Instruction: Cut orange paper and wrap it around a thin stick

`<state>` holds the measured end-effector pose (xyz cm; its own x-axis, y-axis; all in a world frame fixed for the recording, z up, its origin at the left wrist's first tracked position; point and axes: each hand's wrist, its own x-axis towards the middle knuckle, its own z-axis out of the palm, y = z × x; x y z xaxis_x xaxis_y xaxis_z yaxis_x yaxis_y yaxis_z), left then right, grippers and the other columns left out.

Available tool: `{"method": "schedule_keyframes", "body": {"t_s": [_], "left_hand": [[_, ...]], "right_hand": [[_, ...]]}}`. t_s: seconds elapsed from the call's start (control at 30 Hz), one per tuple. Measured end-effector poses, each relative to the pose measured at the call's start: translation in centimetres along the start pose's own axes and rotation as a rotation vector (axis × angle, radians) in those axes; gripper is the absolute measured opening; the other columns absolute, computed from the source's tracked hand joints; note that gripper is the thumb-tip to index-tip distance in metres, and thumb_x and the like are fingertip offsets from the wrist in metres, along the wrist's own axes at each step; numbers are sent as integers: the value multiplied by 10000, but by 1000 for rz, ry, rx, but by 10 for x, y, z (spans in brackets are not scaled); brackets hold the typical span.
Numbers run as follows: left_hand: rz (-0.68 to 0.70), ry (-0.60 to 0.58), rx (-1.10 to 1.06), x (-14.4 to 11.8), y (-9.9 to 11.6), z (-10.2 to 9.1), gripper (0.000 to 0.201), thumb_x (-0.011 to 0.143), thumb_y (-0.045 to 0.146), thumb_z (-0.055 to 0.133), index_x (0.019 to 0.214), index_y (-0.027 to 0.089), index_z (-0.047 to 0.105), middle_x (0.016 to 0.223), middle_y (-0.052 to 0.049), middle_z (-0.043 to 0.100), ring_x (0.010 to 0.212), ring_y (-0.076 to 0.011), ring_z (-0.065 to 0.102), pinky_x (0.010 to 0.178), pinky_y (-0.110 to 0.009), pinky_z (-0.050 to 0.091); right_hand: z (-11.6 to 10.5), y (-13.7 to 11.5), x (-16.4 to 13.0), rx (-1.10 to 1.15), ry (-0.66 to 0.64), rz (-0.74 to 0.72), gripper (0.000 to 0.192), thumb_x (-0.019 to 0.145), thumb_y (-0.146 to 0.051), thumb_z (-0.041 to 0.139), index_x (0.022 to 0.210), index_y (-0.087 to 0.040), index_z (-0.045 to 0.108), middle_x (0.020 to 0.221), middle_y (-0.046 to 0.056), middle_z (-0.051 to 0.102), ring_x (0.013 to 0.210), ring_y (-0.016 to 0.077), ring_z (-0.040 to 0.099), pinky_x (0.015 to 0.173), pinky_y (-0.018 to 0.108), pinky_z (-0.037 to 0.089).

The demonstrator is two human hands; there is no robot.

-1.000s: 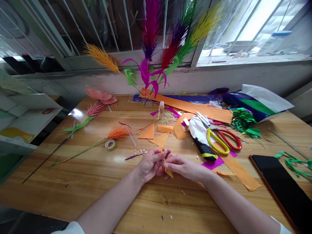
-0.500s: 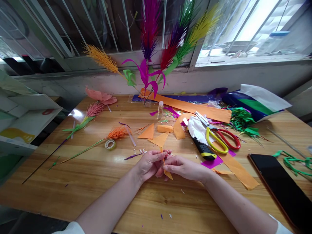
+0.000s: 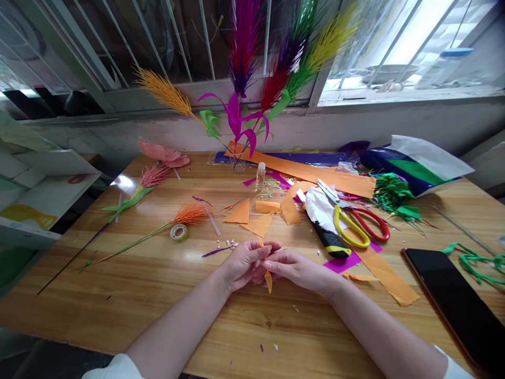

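Both my hands meet over the front middle of the wooden table, pinching one narrow strip of orange crepe paper [image 3: 269,283]. My left hand [image 3: 246,265] has thumb and fingers closed on its upper part, and its tip pokes out above them. My right hand [image 3: 290,267] grips the strip lower down, and its end hangs below the fingers. Just beyond the hands lie an orange paper triangle [image 3: 259,225], a second triangle [image 3: 239,212] and a small orange roll [image 3: 267,207]. The fingers hide the middle of the strip.
Scissors [image 3: 351,216] with red and yellow handles rest on a black-and-yellow cutter [image 3: 333,243] at the right. A phone [image 3: 450,300] lies at the front right. Left are a tape roll [image 3: 179,232] and an orange tassel flower [image 3: 191,213]. A small bottle [image 3: 260,177] stands behind.
The lower end of the orange strip has swung slightly left and now looks narrower and twisted. My fingers have shifted a little on it; the things on the table stay put.
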<state>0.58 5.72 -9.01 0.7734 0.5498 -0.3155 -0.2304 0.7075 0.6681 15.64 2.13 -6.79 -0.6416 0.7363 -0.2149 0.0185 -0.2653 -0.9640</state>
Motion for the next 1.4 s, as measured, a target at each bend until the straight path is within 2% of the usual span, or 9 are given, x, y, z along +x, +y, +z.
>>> {"method": "schedule_keyframes", "body": {"t_s": [0.17, 0.3, 0.4, 0.47, 0.53, 0.7, 0.83, 1.07, 1.4], "left_hand": [[9, -70, 2, -1, 4, 3, 395, 739, 381, 534, 1039, 124, 561, 371, 44, 448, 309, -83, 386, 355, -208, 340], [30, -88, -54, -2, 7, 6, 270, 751, 311, 534, 927, 123, 614, 498, -4, 541, 421, -104, 488, 409, -221, 391], [45, 27, -119, -1, 6, 6, 155, 706, 242, 598, 743, 98, 641, 798, -66, 626, 596, -110, 570, 508, -218, 444], [56, 105, -170, -1, 4, 5, 110, 669, 190, 636, 713, 89, 643, 889, -71, 624, 695, -116, 589, 613, -218, 468], [59, 165, -215, -1, 3, 5, 102, 642, 151, 659, 719, 86, 644, 865, -65, 633, 754, -121, 593, 701, -218, 466], [46, 215, -265, -1, 2, 5, 105, 636, 156, 669, 712, 97, 628, 777, -52, 645, 798, -130, 597, 746, -217, 460], [82, 178, -272, -2, 4, 7, 122, 631, 196, 677, 699, 111, 622, 837, -49, 643, 830, -128, 590, 807, -227, 439], [87, 26, -149, -5, 13, 7, 173, 739, 208, 567, 858, 101, 633, 1081, -97, 568, 895, -152, 569, 819, -261, 442], [163, 237, -287, 0, 7, 4, 92, 618, 106, 677, 704, 84, 653, 839, -63, 656, 870, -126, 587, 913, -225, 384]], "right_hand": [[-1, 5, 0, 229, 48, 13, 350, 809, -389, 470, 877, -96, 648, 812, 87, 647, 769, 148, 589, 787, 307, 433], [-4, 3, -3, 377, 2, 24, 332, 811, -362, 477, 875, -83, 645, 836, 109, 654, 801, 162, 603, 826, 334, 422], [-4, 0, -3, 298, -34, 18, 332, 818, -356, 469, 886, -83, 645, 853, 107, 654, 817, 158, 599, 826, 321, 427], [-3, -1, -2, 202, -52, 28, 353, 817, -376, 463, 892, -83, 645, 861, 105, 652, 816, 156, 597, 814, 312, 439], [-2, -2, -1, 131, -60, 37, 380, 809, -403, 460, 889, -82, 648, 878, 107, 647, 821, 160, 595, 803, 314, 453], [0, 2, 2, 84, -63, 56, 378, 794, -410, 479, 899, -87, 645, 904, 102, 634, 827, 163, 591, 782, 318, 478], [0, 3, 2, 93, -61, 59, 354, 802, -386, 477, 892, -87, 643, 878, 96, 632, 805, 152, 591, 775, 311, 480], [-3, 3, -1, 240, -38, 38, 330, 797, -374, 491, 909, -91, 619, 940, 99, 603, 846, 163, 584, 834, 344, 453], [0, 2, 1, 120, -33, 96, 376, 781, -432, 486, 869, -95, 625, 860, 89, 627, 802, 166, 603, 805, 342, 462]]}}
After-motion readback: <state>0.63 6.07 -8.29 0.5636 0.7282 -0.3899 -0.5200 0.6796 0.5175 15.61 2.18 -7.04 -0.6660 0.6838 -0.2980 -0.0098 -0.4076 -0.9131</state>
